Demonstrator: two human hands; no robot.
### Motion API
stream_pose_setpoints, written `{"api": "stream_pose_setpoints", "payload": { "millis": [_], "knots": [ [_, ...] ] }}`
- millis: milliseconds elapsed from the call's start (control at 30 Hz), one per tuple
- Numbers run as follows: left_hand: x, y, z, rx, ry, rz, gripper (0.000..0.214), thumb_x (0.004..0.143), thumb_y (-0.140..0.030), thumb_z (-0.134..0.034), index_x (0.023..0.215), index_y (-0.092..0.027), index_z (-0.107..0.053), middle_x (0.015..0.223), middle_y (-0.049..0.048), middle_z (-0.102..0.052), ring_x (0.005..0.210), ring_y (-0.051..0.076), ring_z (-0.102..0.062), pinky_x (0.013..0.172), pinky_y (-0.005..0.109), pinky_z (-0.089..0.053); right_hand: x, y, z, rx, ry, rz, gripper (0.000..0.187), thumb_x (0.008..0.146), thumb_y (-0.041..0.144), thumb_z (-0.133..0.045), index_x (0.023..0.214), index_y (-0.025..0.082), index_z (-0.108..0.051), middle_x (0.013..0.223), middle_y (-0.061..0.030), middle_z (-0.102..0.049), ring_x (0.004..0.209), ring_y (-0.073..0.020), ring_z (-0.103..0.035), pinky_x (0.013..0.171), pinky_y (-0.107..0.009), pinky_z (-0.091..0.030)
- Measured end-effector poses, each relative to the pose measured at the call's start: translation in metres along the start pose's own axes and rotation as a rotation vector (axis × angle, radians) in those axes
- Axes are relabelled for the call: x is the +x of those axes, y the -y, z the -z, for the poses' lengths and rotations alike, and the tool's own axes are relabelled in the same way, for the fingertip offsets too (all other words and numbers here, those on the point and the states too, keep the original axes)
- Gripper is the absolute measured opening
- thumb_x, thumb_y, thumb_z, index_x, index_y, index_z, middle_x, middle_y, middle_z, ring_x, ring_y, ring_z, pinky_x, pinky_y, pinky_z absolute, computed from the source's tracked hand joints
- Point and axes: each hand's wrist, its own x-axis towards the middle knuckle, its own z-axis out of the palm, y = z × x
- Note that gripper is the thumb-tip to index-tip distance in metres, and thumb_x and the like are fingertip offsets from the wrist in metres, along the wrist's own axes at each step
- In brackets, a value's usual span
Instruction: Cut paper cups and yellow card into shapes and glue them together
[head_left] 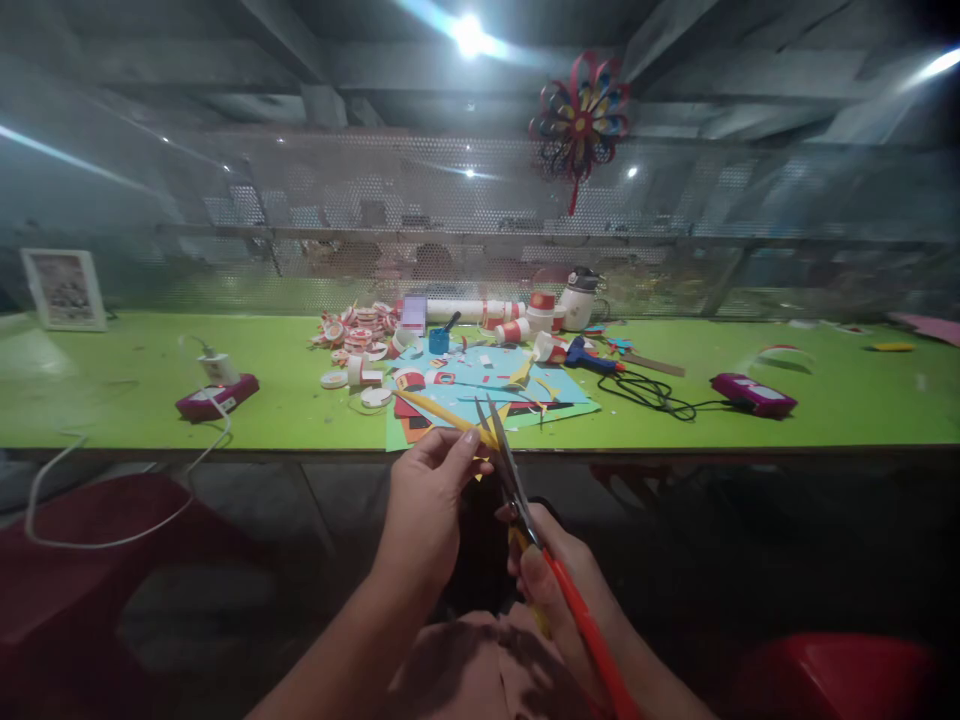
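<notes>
Looking down through the head camera, I see my left hand (427, 510) closed narrow on a yellow paper strip (442, 410), thumb and fingertips pinching its near end. My right hand (555, 580) is wrapped around the red handles of the scissors (517, 490). Their blades point away from me and seem slightly parted beside the strip, though the dim light makes that hard to judge. Both hands hover just in front of the blue sheet (487, 390), off the near edge of the green worktop (112, 390), and the strip slants up over the sheet's near left corner.

Scraps of red, yellow and black paper lie on the blue sheet. Behind it to the left sits a heap of small paper rolls (360, 335), and a small blue pot (439, 340) stands at its far edge. Just right of the sheet lies a blue glue gun (592, 357), its black cord (652, 395) trailing further right to a magenta box (752, 394). Well left of the sheet, a second magenta box (217, 395) carries a white charger with a cable drooping off the worktop. High above the sheet, a paper pinwheel (581, 115) hangs on the mesh wall.
</notes>
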Motion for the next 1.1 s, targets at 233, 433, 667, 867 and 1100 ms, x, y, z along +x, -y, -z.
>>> {"api": "stream_pose_setpoints", "payload": {
  "millis": [233,433,667,867,1100],
  "knots": [
    [-0.0024,-0.0006,-0.0005,-0.01,-0.014,0.022,0.018,0.071,-0.03,-0.07,0.07,-0.014,-0.064,0.071,0.0006,-0.063,0.067,0.01,-0.057,0.069,0.022,-0.047,-0.0004,0.0005,0.0009,-0.049,0.0,0.011,0.053,0.086,0.066,-0.031,0.096,0.018,-0.052,0.069,0.0,-0.051,0.059,-0.0132,-0.046,0.053,-0.024,-0.036],
    [-0.0041,-0.0003,-0.0018,-0.022,-0.018,0.028,0.017,0.071,-0.029,-0.07,0.07,-0.013,-0.063,0.071,0.0004,-0.063,0.065,0.009,-0.057,0.068,0.021,-0.047,0.0,0.0005,0.0039,-0.076,0.036,0.077,0.042,0.092,0.054,-0.035,0.106,0.018,-0.051,0.074,0.0007,-0.05,0.062,-0.0122,-0.044,0.056,-0.023,-0.037],
    [-0.0037,0.0015,-0.0027,-0.037,-0.021,0.04,0.018,0.069,-0.03,-0.071,0.069,-0.014,-0.063,0.071,-0.0003,-0.062,0.065,0.009,-0.056,0.066,0.021,-0.047,0.0007,-0.0029,0.0029,-0.088,0.017,0.114,0.038,0.092,0.051,-0.036,0.103,0.018,-0.052,0.075,0.0002,-0.05,0.064,-0.0132,-0.044,0.058,-0.024,-0.038],
    [-0.0042,0.0006,-0.0027,-0.034,-0.028,0.05,0.018,0.069,-0.029,-0.071,0.068,-0.014,-0.063,0.07,0.0,-0.062,0.065,0.009,-0.056,0.066,0.021,-0.047,0.0011,-0.0016,0.0025,-0.087,0.01,0.115,0.041,0.092,0.052,-0.034,0.105,0.018,-0.053,0.078,-0.0015,-0.056,0.066,-0.0141,-0.049,0.06,-0.025,-0.04],
    [-0.0047,0.0021,-0.0018,-0.041,-0.02,0.045,0.018,0.069,-0.029,-0.071,0.07,-0.013,-0.064,0.071,0.0007,-0.062,0.067,0.01,-0.056,0.067,0.022,-0.047,0.0002,0.0001,0.002,-0.086,-0.038,0.078,0.05,0.09,0.06,-0.032,0.099,0.017,-0.054,0.067,0.0011,-0.05,0.057,-0.0117,-0.044,0.052,-0.023,-0.037]
  ]
}}
